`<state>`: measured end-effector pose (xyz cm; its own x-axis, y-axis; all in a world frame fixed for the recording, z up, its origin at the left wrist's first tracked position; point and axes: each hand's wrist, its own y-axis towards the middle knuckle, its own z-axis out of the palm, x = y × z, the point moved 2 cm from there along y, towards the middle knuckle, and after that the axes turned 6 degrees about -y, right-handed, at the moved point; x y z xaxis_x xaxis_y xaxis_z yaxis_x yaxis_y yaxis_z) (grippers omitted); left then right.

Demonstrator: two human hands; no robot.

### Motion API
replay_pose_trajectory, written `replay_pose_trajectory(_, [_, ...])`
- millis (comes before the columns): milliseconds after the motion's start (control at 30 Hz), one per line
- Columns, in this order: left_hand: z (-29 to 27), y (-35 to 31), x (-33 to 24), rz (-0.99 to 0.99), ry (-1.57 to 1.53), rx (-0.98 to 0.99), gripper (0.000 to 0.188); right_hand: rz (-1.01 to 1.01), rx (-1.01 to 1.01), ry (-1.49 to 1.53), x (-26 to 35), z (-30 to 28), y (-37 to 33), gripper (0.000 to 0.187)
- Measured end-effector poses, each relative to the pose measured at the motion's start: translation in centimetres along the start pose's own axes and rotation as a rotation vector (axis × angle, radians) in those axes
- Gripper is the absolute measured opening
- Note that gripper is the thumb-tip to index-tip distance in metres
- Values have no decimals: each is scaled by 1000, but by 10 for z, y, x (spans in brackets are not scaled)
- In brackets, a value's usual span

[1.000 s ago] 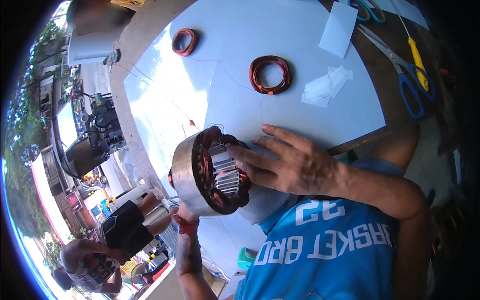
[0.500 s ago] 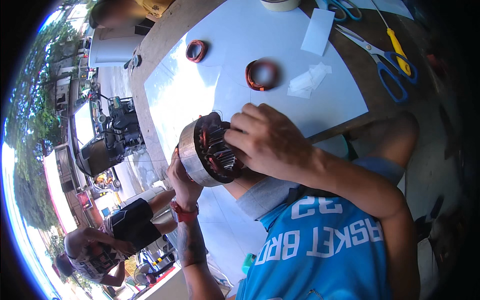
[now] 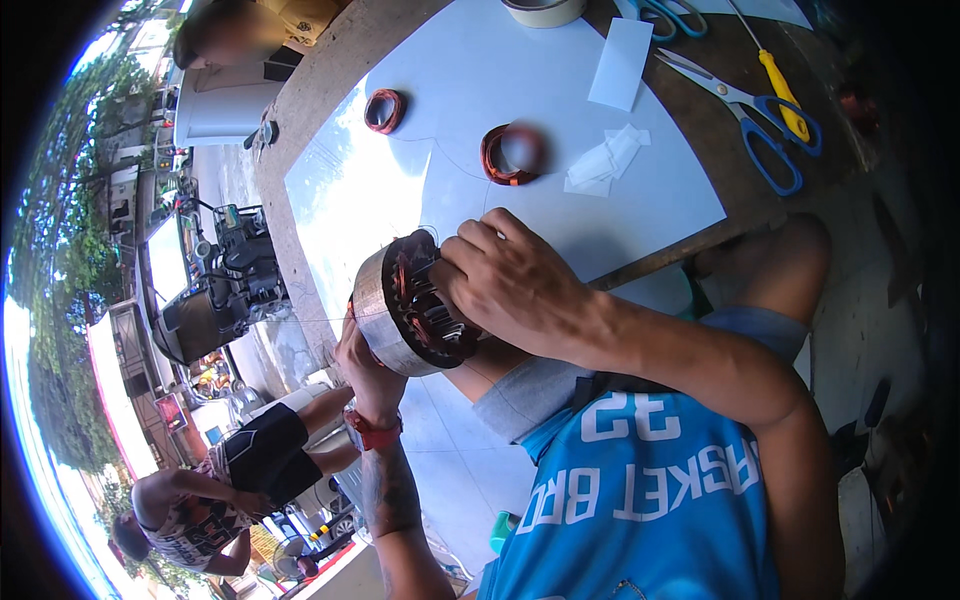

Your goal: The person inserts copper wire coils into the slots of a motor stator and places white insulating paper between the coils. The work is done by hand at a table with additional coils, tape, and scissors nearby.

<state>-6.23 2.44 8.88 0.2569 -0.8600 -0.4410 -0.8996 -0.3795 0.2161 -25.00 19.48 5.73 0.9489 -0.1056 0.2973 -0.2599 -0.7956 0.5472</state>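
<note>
A motor stator (image 3: 378, 312), a metal ring with a dark slotted core and copper windings inside, is tilted in front of me. My left hand (image 3: 368, 368), with a red watch (image 3: 372, 430) on its wrist, grips the ring from below and behind. My right hand (image 3: 512, 285) is at the stator's open face, its fingers bent and pinched together beside the slots. What lies between those fingertips is hidden. Two copper wire coils (image 3: 385, 111) (image 3: 498, 156) rest on the white sheet beyond the stator.
A white sheet (image 3: 460, 60) covers much of the table. Paper slips (image 3: 608, 160), a white card (image 3: 620, 65), blue-handled scissors (image 3: 745, 115), a yellow-handled screwdriver (image 3: 782, 92) and a tape roll (image 3: 543, 10) lie farther off. People (image 3: 200, 510) and a motorcycle (image 3: 240, 265) are on the left.
My right fingers have shifted slightly left across the stator's face. My left hand keeps its grip, and the whole view has moved a little.
</note>
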Motion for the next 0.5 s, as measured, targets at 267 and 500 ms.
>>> replay_pose_trajectory(267, [2, -1, -7, -51, -16, -30, 41, 79, -19, -76, -4, 0, -5, 14])
replay_pose_trajectory(500, [-2, 5, -19, 53, 115, -15, 37, 97, -95, 185, -9, -9, -6, 24])
